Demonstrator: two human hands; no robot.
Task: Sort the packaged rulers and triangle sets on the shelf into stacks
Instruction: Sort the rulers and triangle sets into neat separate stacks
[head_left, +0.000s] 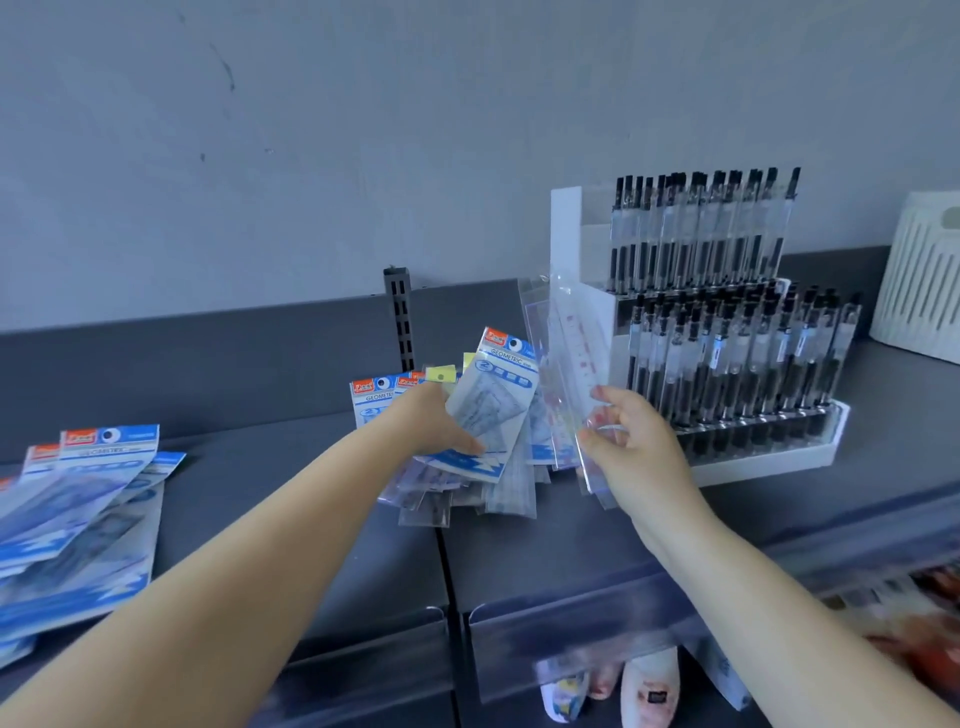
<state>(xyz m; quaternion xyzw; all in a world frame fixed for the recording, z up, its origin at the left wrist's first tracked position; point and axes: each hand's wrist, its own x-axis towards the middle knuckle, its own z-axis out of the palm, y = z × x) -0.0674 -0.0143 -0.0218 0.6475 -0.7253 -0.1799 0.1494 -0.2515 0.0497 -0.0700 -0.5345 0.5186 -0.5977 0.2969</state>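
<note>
The shelf (597, 540) is a flat, matte dark-grey metal deck with a raised back lip. At its middle lies a loose, fanned heap of packages (467, 483): glossy clear plastic sleeves, some long and narrow with rulers inside, others wider with blue-and-white card headers printed "GEOMETRIC". Left of that heap, well apart, a rough stack of triangle sets (78, 525) with the same blue headers lies flat at the shelf's left end. Just right of the heap stands a white stepped pen display (727, 332), its two tiers packed with upright black pens in clear sleeves; beyond it sits a white slatted basket (919, 280). A slotted metal upright (399, 317) rises behind the heap. The left hand (431, 421) reaches onto the heap, its grip closed with thumb on top around one triangle set (488, 405), tilted up off the heap. The right hand (639, 447), between heap and pen display, pinches the lower end of several clear ruler packs (571, 358), which stand nearly upright, their tops overlapping the display's white side panel.
</note>
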